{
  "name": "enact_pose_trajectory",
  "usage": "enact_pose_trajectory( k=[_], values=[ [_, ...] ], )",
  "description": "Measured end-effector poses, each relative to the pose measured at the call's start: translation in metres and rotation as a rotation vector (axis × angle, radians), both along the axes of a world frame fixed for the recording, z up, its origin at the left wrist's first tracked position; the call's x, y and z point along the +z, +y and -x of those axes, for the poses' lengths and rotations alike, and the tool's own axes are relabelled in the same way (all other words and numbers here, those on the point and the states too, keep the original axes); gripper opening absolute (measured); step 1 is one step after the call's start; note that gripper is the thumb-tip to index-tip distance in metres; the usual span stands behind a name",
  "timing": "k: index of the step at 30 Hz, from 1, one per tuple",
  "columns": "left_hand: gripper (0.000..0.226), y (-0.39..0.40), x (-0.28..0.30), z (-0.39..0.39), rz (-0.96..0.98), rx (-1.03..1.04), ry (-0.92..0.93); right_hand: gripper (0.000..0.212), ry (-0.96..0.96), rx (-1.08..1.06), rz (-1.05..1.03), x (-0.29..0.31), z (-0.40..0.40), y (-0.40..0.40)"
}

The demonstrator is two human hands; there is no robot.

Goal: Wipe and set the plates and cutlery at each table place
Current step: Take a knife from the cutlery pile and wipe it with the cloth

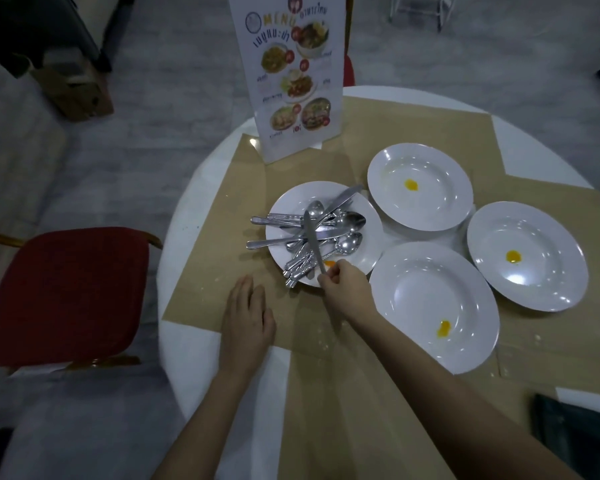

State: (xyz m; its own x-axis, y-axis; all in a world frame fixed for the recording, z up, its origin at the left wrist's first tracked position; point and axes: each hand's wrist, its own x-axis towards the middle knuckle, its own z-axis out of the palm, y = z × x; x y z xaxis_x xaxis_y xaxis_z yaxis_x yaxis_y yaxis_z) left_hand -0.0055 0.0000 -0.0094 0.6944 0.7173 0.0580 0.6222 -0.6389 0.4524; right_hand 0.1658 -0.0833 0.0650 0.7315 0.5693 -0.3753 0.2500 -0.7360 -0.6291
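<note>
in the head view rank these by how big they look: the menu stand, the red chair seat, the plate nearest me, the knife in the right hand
1. red chair seat
2. menu stand and nearest plate: they look alike in area, and the plate's nearness inflates it, so unranked
3. knife, held by the right hand

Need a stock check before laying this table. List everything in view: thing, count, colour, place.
plates: four visible, white, each with a yellow spot, clustered on the table; more may be stacked beneath
cutlery pile: count unclear, silver, heaped on the leftmost plate
knife: one, silver, held over the pile
paper covers: brown, spread over the table
table: one, white, round
menu stand: one, white with food pictures, far side of the table
chair: one, red seat, left of the table
left hand: flat on the paper
right hand: pinches the knife
</note>
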Motion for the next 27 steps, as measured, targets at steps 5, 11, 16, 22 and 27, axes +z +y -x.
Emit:
enact_pose_trajectory(
  k=[5,11,16,22,27],
  values=[
    [0.038,-0.020,0.012,0.005,0.013,-0.043,0.029,0.012,0.086,-0.031,-0.106,0.009,0.006,-0.047],
    [0.049,-0.056,0.020,0.007,0.046,-0.062,0.106,0.019,0.133,-0.065,-0.146,0.010,0.001,-0.103],
    [0.035,-0.067,0.029,-0.005,0.076,0.005,0.120,0.018,0.102,-0.003,-0.126,0.019,-0.009,-0.102],
    [0.032,-0.061,0.023,-0.007,0.063,0.017,0.134,0.021,0.100,0.068,-0.111,0.017,-0.016,-0.061],
    [0.034,-0.044,0.023,-0.007,-0.019,-0.033,0.124,0.023,0.033,0.085,-0.040,0.006,-0.018,-0.035]
  ],
)
